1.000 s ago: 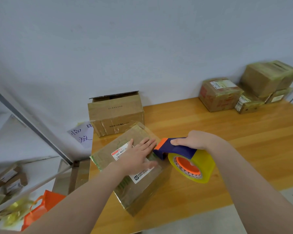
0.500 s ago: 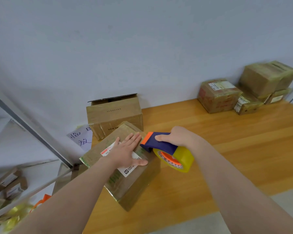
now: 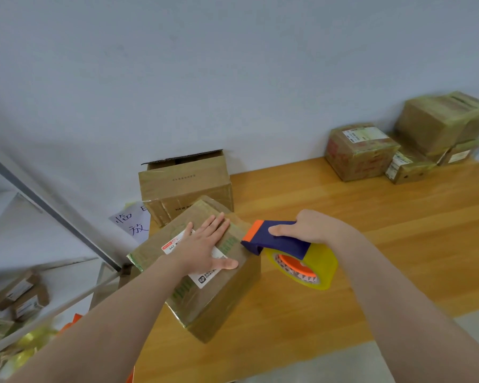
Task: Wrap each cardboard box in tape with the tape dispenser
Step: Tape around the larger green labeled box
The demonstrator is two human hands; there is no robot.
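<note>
While the left hand (image 3: 205, 248) lay flat, fingers spread, on the cardboard box (image 3: 202, 268), the right hand (image 3: 313, 228) gripped the tape dispenser (image 3: 281, 244) just right of the box, its orange nose pointing at the box's upper right edge above the worktop (image 3: 398, 230).

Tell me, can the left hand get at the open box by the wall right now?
Probably yes: the left hand lies flat on the near box, and the open box stands just beyond with nothing between them.
</note>
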